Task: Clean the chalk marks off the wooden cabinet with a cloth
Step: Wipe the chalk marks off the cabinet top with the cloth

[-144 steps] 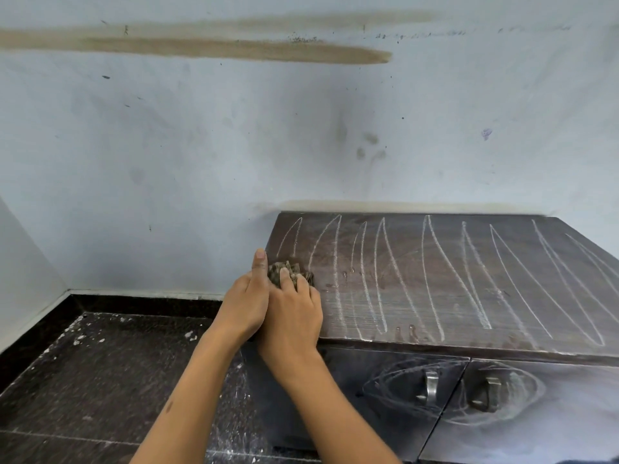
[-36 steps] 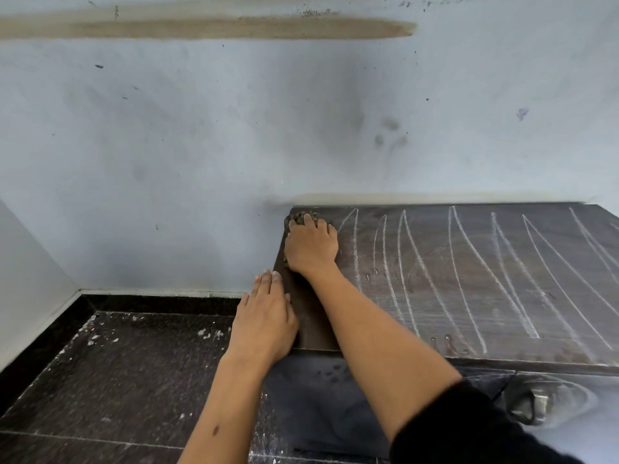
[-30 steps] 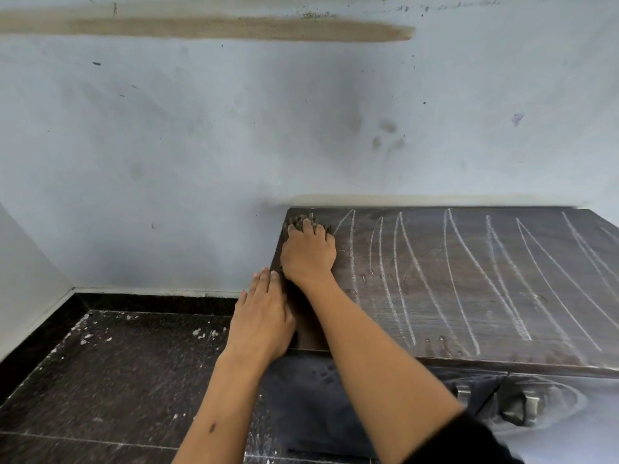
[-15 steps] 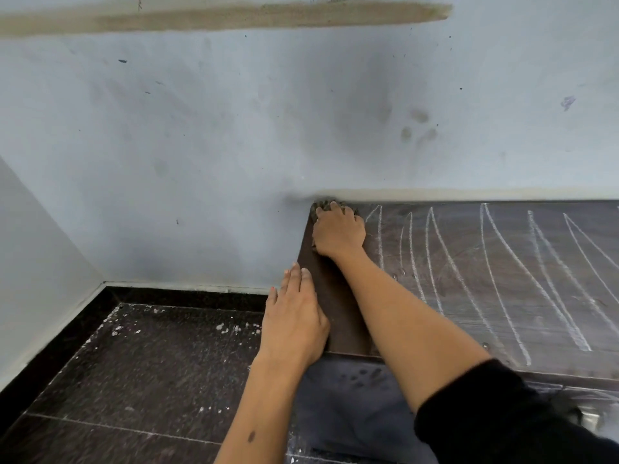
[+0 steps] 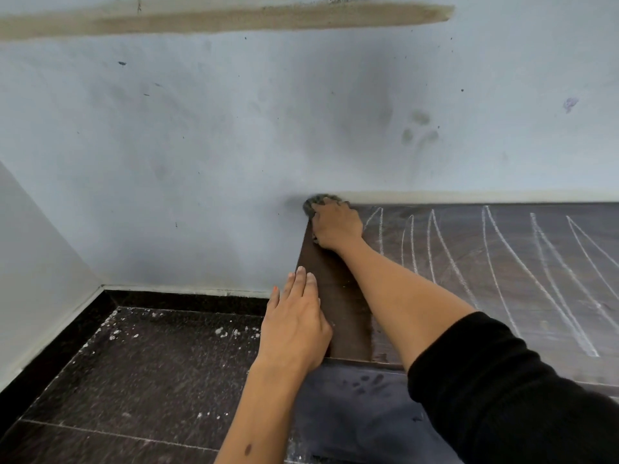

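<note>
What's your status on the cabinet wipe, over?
Right hand pressing cloth at cabinet top's far-left corner. Left hand flat on left edge, empty. Chalk marks remain rightward. Nothing in the way.

The dark wooden cabinet [image 5: 469, 262] stands on the speckled black floor [image 5: 134, 380], its back edge against the wall. On its top, chalk marks [image 5: 502, 262] run from back to front. A strip along the left edge is bare. A cloth [image 5: 315, 200] lies at the back left corner.
</note>
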A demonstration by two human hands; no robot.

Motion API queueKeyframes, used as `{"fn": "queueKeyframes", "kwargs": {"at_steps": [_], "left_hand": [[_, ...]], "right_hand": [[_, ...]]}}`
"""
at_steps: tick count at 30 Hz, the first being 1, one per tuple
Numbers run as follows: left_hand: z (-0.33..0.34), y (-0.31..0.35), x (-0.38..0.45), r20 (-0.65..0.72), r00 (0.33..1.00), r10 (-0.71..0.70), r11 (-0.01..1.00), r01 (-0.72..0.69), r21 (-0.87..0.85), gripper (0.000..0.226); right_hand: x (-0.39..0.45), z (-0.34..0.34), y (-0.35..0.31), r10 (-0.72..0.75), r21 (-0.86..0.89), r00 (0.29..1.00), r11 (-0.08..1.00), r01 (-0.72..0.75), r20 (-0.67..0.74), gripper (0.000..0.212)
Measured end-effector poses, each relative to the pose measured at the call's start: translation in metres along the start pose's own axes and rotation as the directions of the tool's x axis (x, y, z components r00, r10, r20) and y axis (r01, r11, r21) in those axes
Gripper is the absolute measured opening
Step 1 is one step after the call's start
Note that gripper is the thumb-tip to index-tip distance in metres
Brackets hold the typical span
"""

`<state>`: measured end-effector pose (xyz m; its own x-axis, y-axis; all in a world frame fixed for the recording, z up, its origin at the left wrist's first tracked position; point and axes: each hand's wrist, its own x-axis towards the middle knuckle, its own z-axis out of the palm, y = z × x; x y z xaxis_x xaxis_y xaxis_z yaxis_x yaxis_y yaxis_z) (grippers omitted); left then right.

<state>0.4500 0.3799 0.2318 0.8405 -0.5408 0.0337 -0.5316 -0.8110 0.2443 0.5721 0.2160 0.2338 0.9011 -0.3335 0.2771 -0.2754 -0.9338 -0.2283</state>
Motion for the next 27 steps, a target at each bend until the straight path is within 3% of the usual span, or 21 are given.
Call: {"fn": "queueKeyframes", "kwargs": {"at_steps": [6, 11, 13, 15, 20, 22, 27], "left_hand": [[-0.005, 0.003, 0.004, -0.009, 1.000, 0.005, 1.000, -0.005, 0.019, 0.054], [-0.005, 0.010, 0.008, -0.045, 0.998, 0.039, 0.999, -0.038, 0.031, 0.057], [-0.004, 0.015, 0.010, -0.039, 0.998, 0.040, 0.999, -0.039, 0.034, 0.057], [-0.002, 0.018, 0.012, -0.022, 0.999, 0.044, 0.998, -0.043, 0.044, 0.057], [0.001, 0.023, 0.014, -0.013, 0.999, 0.044, 0.998, -0.043, 0.048, 0.056], [0.001, 0.023, 0.015, -0.016, 0.999, 0.045, 0.998, -0.044, 0.049, 0.057], [0.002, 0.022, 0.017, -0.029, 0.998, 0.047, 0.997, -0.045, 0.062, 0.057]], "right_hand": [[0.004, 0.004, 0.013, 0.219, -0.063, 0.974, 0.973, -0.223, -0.055, 0.037], [0.009, 0.012, -0.006, -0.069, -0.045, 0.997, 0.997, 0.068, -0.023, 0.039], [0.011, 0.008, -0.001, -0.098, -0.024, 0.995, 0.995, 0.099, 0.033, 0.041], [0.009, 0.003, 0.008, -0.046, -0.037, 0.999, 0.998, 0.046, 0.025, 0.037], [0.006, 0.002, 0.019, 0.248, -0.097, 0.968, 0.963, -0.250, -0.037, 0.039], [0.006, 0.006, 0.005, 0.279, -0.107, 0.959, 0.954, -0.282, -0.040, 0.044], [0.005, 0.008, -0.008, -0.080, -0.043, 0.996, 0.996, 0.081, 0.038, 0.042]]}}
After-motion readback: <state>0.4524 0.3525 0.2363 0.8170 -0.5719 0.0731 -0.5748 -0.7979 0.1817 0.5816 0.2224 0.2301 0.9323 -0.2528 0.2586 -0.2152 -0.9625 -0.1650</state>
